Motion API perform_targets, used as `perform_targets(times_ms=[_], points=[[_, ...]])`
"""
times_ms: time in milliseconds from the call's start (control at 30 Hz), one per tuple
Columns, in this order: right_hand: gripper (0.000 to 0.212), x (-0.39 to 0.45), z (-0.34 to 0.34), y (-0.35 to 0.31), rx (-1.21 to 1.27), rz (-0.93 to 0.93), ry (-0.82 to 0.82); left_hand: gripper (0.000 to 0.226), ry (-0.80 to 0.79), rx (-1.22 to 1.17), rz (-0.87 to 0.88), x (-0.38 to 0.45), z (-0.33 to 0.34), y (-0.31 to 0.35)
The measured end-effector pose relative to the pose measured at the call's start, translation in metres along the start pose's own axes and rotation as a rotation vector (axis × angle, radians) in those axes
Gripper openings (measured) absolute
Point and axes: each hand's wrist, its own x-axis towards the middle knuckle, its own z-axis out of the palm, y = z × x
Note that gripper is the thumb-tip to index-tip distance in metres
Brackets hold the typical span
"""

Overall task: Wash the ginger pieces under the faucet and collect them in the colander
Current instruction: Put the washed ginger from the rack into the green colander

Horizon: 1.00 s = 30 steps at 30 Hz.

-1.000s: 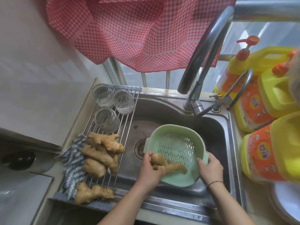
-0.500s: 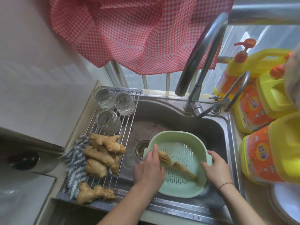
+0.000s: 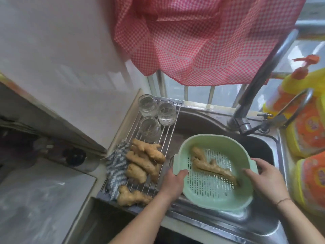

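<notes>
Both hands now grip the green colander (image 3: 216, 147) — the left hand (image 3: 171, 182) has left the ginger piece (image 3: 211, 164) and closed on the near-left rim, the right hand (image 3: 263, 176) clamped on the right rim. That ginger piece lies between them on the slotted base. More ginger (image 3: 146, 159) sits on the rack (image 3: 168, 136), left of the left hand.

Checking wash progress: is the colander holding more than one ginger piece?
No, only one ginger piece lies in the green colander; the other pieces sit on the rack.
</notes>
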Motion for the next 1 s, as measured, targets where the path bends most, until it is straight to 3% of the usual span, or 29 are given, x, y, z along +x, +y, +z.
perform_targets(times_ms=[167, 233, 300, 367, 467, 567, 633, 733, 867, 1000], points=[[0.023, -0.014, 0.001, -0.035, 0.193, -0.075, 0.007, 0.018, 0.040, -0.107, 0.051, -0.011, -0.026, 0.004], [0.038, -0.021, 0.006, -0.045, 0.399, 0.014, 0.003, 0.021, 0.071, -0.150, 0.057, -0.017, -0.042, 0.005], [0.043, -0.034, 0.020, -0.049, 0.436, 0.105, -0.020, 0.021, 0.102, -0.212, 0.065, -0.024, -0.061, 0.004], [0.029, -0.050, 0.044, -0.048, 0.226, 0.057, -0.068, 0.021, 0.103, -0.274, 0.063, -0.030, -0.083, 0.003], [0.031, -0.081, 0.091, -0.052, -0.076, -0.105, -0.209, 0.022, 0.171, -0.367, 0.056, -0.041, -0.119, 0.002], [0.004, -0.118, 0.133, -0.070, -0.165, -0.408, -0.344, 0.026, 0.251, -0.397, 0.060, -0.053, -0.153, -0.006], [0.031, -0.131, 0.157, -0.077, -0.215, -0.522, -0.391, 0.026, 0.306, -0.402, 0.055, -0.061, -0.172, -0.014], [0.046, -0.139, 0.184, -0.092, -0.427, -0.623, -0.383, 0.025, 0.368, -0.409, 0.053, -0.072, -0.194, -0.027], [0.041, -0.136, 0.196, -0.100, -0.643, -0.769, -0.407, 0.024, 0.416, -0.435, 0.045, -0.082, -0.211, -0.042], [0.037, -0.131, 0.196, -0.102, -0.661, -0.868, -0.336, 0.025, 0.447, -0.447, 0.026, -0.087, -0.226, -0.056]])
